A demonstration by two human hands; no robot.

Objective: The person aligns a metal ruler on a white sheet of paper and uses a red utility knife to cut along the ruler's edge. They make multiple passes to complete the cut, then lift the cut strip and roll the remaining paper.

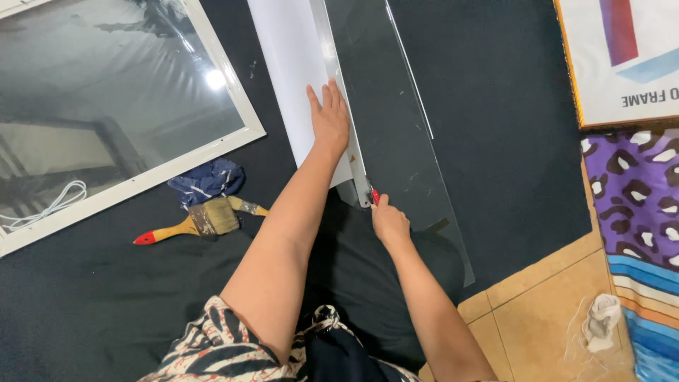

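My left hand lies flat, fingers spread, pressing on a long metal straightedge where it runs over a white sheet. A clear plastic sheet lies to the right of the straightedge on a black cloth. My right hand is closed on a small red-tipped cutter at the near end of the straightedge, its tip against the edge.
A white-framed glass panel lies at the left with a white cord on it. A paintbrush with a red-tipped wooden handle and a blue rag lie beside it. A framed print, patterned fabric and tiled floor are at the right.
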